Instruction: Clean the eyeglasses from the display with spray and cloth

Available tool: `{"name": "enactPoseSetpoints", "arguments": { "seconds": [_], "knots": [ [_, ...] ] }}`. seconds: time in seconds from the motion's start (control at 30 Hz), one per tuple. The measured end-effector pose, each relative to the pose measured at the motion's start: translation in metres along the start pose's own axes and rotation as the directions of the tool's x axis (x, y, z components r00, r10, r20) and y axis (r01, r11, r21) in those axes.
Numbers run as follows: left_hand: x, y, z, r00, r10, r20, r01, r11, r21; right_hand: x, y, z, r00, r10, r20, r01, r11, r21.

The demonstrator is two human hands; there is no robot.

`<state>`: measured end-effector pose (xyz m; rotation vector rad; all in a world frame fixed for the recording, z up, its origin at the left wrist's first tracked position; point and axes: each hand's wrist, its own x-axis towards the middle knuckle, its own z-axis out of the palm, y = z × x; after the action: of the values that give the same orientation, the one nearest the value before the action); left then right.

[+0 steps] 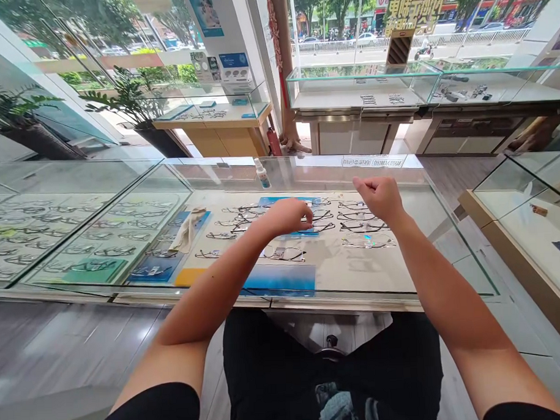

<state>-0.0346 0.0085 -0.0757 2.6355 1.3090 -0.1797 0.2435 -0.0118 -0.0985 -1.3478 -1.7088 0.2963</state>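
Observation:
My left hand (pixel 290 216) hovers over the glass display counter (pixel 356 275), with its fingers loosely bent downward and nothing visible between them. Below and around it are rows of eyeglasses (pixel 284 253), partly hidden by the hand and forearm. Further right, my right hand (pixel 380 197) is closed in a fist with the thumb toward the left, and no object shows in it. Several more eyeglasses (pixel 360 216) lie in a column beside and below that fist. Whether either hand touches the glass, I cannot tell.
A small white spray bottle (pixel 261 173) stands at the counter's back. At left, a beige cloth (pixel 187 230) lies by blue trays (pixel 151 269). Another glass case (pixel 97 235) with eyeglasses adjoins on the left. A low case (pixel 528 226) stands at right. Potted plants (pixel 141 110) and more showcases are beyond.

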Motion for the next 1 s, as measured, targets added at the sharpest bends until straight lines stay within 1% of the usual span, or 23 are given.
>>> {"name": "enactPoseSetpoints", "arguments": {
  "seconds": [0.07, 0.1, 0.13, 0.2, 0.27, 0.33, 0.4, 0.47, 0.5, 0.57, 0.7, 0.73, 0.83, 0.93, 1.0],
  "knots": [
    [-0.003, -0.004, -0.009, 0.998, 0.064, 0.025, -0.060, 0.988, -0.142, 0.000, -0.001, -0.001, 1.000, 0.010, -0.003, -0.010, 1.000, 0.004],
    [-0.005, -0.005, -0.014, 0.995, 0.100, 0.013, -0.094, 0.969, -0.228, 0.000, -0.002, -0.001, 1.000, 0.014, -0.009, -0.014, 1.000, 0.008],
    [-0.007, -0.005, -0.018, 0.991, 0.129, -0.024, -0.130, 0.939, -0.319, 0.000, -0.002, -0.001, 1.000, 0.017, -0.018, -0.017, 1.000, 0.013],
    [-0.011, -0.002, -0.023, 0.976, 0.141, -0.167, -0.209, 0.831, -0.515, -0.001, -0.003, -0.001, 0.999, 0.028, -0.032, -0.027, 0.998, 0.049],
    [-0.012, 0.004, -0.022, 0.942, 0.070, -0.329, -0.291, 0.662, -0.691, -0.003, -0.005, 0.000, 0.998, 0.062, -0.009, -0.060, 0.986, 0.158],
    [-0.008, 0.012, -0.013, 0.906, -0.048, -0.420, -0.348, 0.477, -0.807, -0.005, -0.010, 0.003, 0.993, 0.106, 0.054, -0.118, 0.943, 0.310],
    [-0.002, 0.017, -0.001, 0.890, -0.154, -0.428, -0.363, 0.328, -0.872, -0.008, -0.016, 0.006, 0.984, 0.132, 0.117, -0.170, 0.891, 0.421],
    [0.003, 0.020, 0.012, 0.887, -0.203, -0.415, -0.368, 0.231, -0.901, -0.011, -0.023, 0.010, 0.982, 0.130, 0.139, -0.181, 0.865, 0.469],
    [0.004, 0.020, 0.016, 0.887, -0.209, -0.411, -0.372, 0.203, -0.906, -0.013, -0.026, 0.012, 0.984, 0.124, 0.129, -0.172, 0.859, 0.483],
    [0.004, 0.020, 0.022, 0.884, -0.216, -0.415, -0.382, 0.179, -0.907, -0.018, -0.033, 0.017, 0.987, 0.120, 0.109, -0.159, 0.850, 0.502],
    [0.000, 0.021, 0.023, 0.872, -0.266, -0.412, -0.393, 0.122, -0.911, -0.026, -0.042, 0.023, 0.965, 0.120, 0.233, -0.229, 0.817, 0.529],
    [-0.001, 0.022, 0.022, 0.867, -0.279, -0.412, -0.397, 0.113, -0.911, -0.027, -0.044, 0.024, 0.962, 0.113, 0.249, -0.234, 0.812, 0.535],
    [-0.002, 0.026, 0.021, 0.846, -0.293, -0.445, -0.431, 0.115, -0.895, -0.032, -0.046, 0.028, 0.962, 0.084, 0.258, -0.219, 0.803, 0.554],
    [-0.002, 0.029, 0.023, 0.826, -0.273, -0.492, -0.481, 0.113, -0.870, -0.034, -0.047, 0.033, 0.966, 0.082, 0.245, -0.212, 0.793, 0.571],
    [-0.002, 0.029, 0.024, 0.825, -0.261, -0.501, -0.490, 0.112, -0.865, -0.036, -0.047, 0.035, 0.968, 0.090, 0.236, -0.215, 0.787, 0.578]
  ]
}}
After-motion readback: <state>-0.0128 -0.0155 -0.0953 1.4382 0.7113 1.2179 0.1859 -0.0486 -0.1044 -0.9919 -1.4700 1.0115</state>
